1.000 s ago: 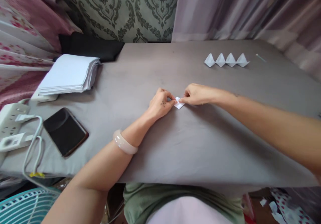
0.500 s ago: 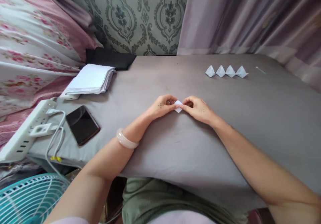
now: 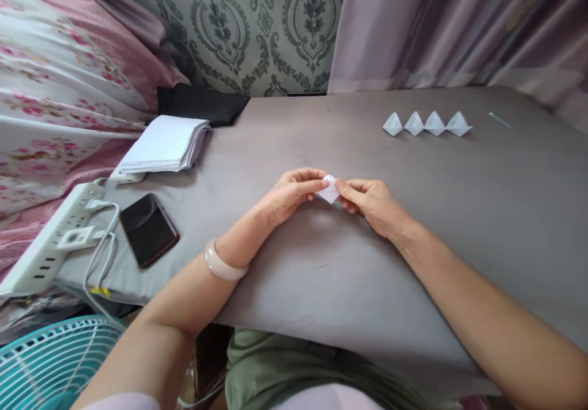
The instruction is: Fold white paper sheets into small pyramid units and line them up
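A small folded white paper (image 3: 329, 193), diamond-like in outline, is pinched between my two hands above the grey cloth. My left hand (image 3: 296, 190) grips its left side, thumb on the near face and fingers behind. On the right side, the thumb and fingers of my right hand (image 3: 367, 197) press the paper in the same way. The fingers hide part of its edges and its back. Farther off to the right, several folded white paper boats (image 3: 435, 124) stand in a row.
At the left lie a stack of white paper (image 3: 163, 143), a black folded item (image 3: 204, 106) and a phone (image 3: 149, 229). A power strip (image 3: 50, 238) with cables runs along the left edge, above a turquoise fan (image 3: 55, 361). A thin stick (image 3: 500, 120) lies at the far right.
Both hands have lifted the folded paper slightly and shifted their hold on it, fingers now tucked behind. The camera view has moved a little, so the row of boats appears farther right.
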A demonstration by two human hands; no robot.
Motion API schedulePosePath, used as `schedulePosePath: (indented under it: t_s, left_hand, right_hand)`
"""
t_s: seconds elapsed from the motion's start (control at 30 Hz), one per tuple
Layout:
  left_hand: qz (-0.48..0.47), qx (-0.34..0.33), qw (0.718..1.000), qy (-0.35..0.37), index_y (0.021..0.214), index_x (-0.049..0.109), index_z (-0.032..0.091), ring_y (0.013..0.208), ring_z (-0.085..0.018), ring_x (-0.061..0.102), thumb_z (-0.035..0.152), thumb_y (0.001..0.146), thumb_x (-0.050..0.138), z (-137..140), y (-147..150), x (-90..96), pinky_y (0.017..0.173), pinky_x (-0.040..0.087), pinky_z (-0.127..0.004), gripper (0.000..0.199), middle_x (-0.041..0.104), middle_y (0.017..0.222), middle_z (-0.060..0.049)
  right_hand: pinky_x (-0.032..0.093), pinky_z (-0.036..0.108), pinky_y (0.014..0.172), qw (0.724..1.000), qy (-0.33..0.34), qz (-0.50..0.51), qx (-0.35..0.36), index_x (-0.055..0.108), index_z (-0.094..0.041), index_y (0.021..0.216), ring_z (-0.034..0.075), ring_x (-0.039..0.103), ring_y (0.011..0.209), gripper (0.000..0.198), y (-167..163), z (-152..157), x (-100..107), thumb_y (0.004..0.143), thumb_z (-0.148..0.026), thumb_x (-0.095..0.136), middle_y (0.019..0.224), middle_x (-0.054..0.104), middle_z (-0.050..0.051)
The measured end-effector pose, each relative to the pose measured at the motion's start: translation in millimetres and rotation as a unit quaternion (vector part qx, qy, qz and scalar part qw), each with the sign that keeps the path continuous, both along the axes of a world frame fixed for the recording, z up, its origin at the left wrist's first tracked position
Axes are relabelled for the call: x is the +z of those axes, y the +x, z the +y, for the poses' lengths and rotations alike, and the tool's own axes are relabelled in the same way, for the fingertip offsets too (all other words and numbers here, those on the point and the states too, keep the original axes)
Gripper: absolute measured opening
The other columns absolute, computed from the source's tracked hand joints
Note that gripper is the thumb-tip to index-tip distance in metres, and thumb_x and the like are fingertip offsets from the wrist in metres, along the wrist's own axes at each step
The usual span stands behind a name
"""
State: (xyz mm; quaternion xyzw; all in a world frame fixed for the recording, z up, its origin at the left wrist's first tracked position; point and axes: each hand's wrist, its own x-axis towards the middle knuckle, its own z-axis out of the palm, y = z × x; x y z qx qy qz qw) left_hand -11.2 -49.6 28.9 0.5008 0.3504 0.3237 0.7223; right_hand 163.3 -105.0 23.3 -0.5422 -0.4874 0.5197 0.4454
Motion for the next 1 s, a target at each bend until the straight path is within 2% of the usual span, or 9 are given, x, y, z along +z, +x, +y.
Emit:
schedulePosePath:
  t_s: [0.2,0.33,0.53,0.7,0.87,1.0]
  left_hand:
    - [-0.029,0.001,0.999,-0.032,0.090,0.068,0.013,0.079,-0.011,0.059,0.028,0.069,0.078,-1,1,-2.2,0.066,0.043,-0.024,0.029,0.065,0.091,-0.006]
    - [-0.040,0.006,0.999,0.020,0.095,0.067,0.013,0.085,-0.014,0.060,0.019,0.061,0.083,-3,3,-5.3,0.071,0.044,-0.027,0.038,0.067,0.097,-0.007]
    - [-0.010,0.035,0.997,0.068,0.092,0.071,0.014,0.083,-0.015,0.061,0.031,0.067,0.080,-6,7,-9.9,0.069,0.043,-0.027,0.031,0.070,0.092,-0.007]
    - [-0.009,0.075,0.996,0.050,0.082,0.071,0.016,0.065,-0.009,0.053,0.033,0.066,0.080,-9,10,-11.0,0.062,0.039,-0.025,0.026,0.067,0.077,-0.003]
    - [-0.014,0.111,0.994,0.008,0.074,0.069,0.015,0.055,-0.006,0.043,0.026,0.064,0.080,-11,14,-8.9,0.056,0.034,-0.025,0.019,0.061,0.065,0.000]
    - [-0.017,0.091,0.995,-0.023,0.077,0.068,0.014,0.056,-0.006,0.045,0.025,0.063,0.082,-6,12,-10.4,0.055,0.033,-0.023,0.023,0.060,0.066,0.001]
  right_hand:
    - [0.029,0.025,0.050,0.999,0.015,-0.017,-0.027,0.065,-0.017,0.063,0.008,0.039,0.051,0.046,-2,1,-6,0.073,-0.062,0.067,0.053,0.048,-0.003]
    - [0.031,0.025,0.051,0.998,0.030,-0.008,-0.056,0.065,-0.017,0.063,0.008,0.039,0.051,0.047,-2,2,-7,0.073,-0.063,0.067,0.054,0.048,-0.003]
    - [0.034,0.025,0.051,0.996,0.041,-0.006,-0.084,0.067,-0.018,0.066,0.009,0.042,0.052,0.047,-4,3,-7,0.070,-0.064,0.068,0.058,0.054,-0.001]
    - [0.035,0.026,0.052,0.989,0.076,-0.056,-0.113,0.065,-0.018,0.064,0.011,0.044,0.054,0.048,-7,4,-11,0.074,-0.065,0.063,0.060,0.058,0.001]
    - [0.033,0.027,0.054,0.974,0.131,-0.136,-0.129,0.061,-0.018,0.060,0.011,0.041,0.054,0.048,-9,6,-11,0.080,-0.060,0.058,0.055,0.052,-0.002]
    - [0.033,0.027,0.055,0.974,0.125,-0.142,-0.125,0.060,-0.018,0.059,0.011,0.042,0.054,0.047,-9,8,-11,0.081,-0.059,0.057,0.055,0.050,-0.002]
